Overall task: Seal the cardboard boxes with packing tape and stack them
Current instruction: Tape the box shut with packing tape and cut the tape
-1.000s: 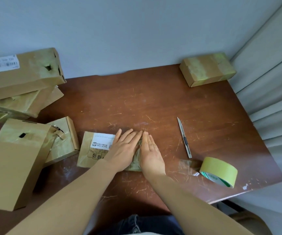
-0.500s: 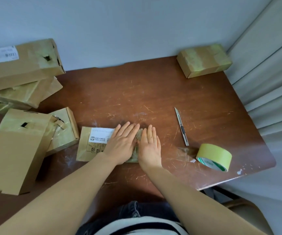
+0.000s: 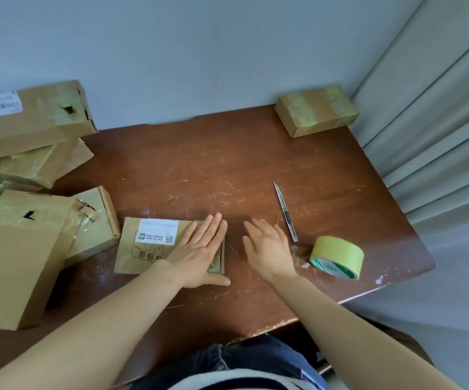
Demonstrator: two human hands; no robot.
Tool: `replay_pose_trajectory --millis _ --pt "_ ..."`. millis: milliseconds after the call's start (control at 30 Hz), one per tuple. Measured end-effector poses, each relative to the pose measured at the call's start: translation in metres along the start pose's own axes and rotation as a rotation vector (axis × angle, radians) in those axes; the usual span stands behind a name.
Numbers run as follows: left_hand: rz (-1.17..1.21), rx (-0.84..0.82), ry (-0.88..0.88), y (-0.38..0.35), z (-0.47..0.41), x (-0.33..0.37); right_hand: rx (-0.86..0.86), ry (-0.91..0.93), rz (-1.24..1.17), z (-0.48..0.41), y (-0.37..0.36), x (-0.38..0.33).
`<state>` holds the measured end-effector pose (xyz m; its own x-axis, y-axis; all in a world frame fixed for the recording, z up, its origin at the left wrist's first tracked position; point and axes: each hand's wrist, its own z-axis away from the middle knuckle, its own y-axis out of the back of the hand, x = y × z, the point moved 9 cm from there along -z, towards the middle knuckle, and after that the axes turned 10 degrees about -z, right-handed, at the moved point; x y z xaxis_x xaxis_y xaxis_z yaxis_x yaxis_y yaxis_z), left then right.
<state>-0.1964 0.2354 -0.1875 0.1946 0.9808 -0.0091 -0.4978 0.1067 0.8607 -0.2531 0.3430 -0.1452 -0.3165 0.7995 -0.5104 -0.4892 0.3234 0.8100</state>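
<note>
A flat cardboard box (image 3: 148, 249) with a white label lies near the table's front. My left hand (image 3: 202, 249) rests flat on its right end, fingers spread, pressing the taped edge. My right hand (image 3: 268, 246) hovers open just right of the box, touching nothing, slightly blurred. A roll of yellow-green packing tape (image 3: 337, 256) lies on its side to the right of that hand. A slim utility knife (image 3: 285, 211) lies on the table between the hand and the roll.
A taped box (image 3: 316, 109) sits at the far right corner. Several larger boxes (image 3: 30, 119) are piled at the left; a tall one (image 3: 16, 254) and a small one (image 3: 95, 220) stand beside the flat box. Brown wooden table (image 3: 227, 164); curtain (image 3: 438, 122) at right.
My right hand has lifted off the flat box and moved right, toward the tape roll. My left hand stays flat on the box. The camera has tilted a little.
</note>
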Motion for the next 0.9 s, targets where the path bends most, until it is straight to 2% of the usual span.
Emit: replay_pose_trajectory --millis 100,167,267,367,433,567,700,833,900 --pt "0.021 0.025 0.038 0.0 0.0 0.007 0.188 0.0 0.017 0.002 0.048 0.016" --pt "0.057 0.127 0.059 0.013 0.0 0.014 0.188 -0.085 0.154 -0.002 0.075 0.032" --pt "0.155 0.201 0.062 0.025 0.001 0.025 0.006 -0.302 0.374 -0.008 0.095 0.063" --pt "0.239 0.264 0.105 0.03 0.004 0.031 -0.228 -0.5 0.376 0.003 0.088 0.093" --pt "0.27 0.31 0.133 0.037 0.006 0.034 -0.355 -0.518 0.394 0.006 0.073 0.103" --pt "0.285 0.364 0.153 0.045 0.011 0.042 -0.468 -0.457 0.309 0.001 0.056 0.103" --pt "0.311 0.443 0.196 0.053 0.016 0.042 -0.659 -0.479 0.229 0.006 0.059 0.1" --pt "0.358 0.494 0.245 0.059 0.02 0.042 -0.813 -0.433 0.425 0.006 0.075 0.085" --pt "0.394 0.529 0.278 0.063 0.021 0.042 -0.925 -0.484 0.444 0.015 0.07 0.093"
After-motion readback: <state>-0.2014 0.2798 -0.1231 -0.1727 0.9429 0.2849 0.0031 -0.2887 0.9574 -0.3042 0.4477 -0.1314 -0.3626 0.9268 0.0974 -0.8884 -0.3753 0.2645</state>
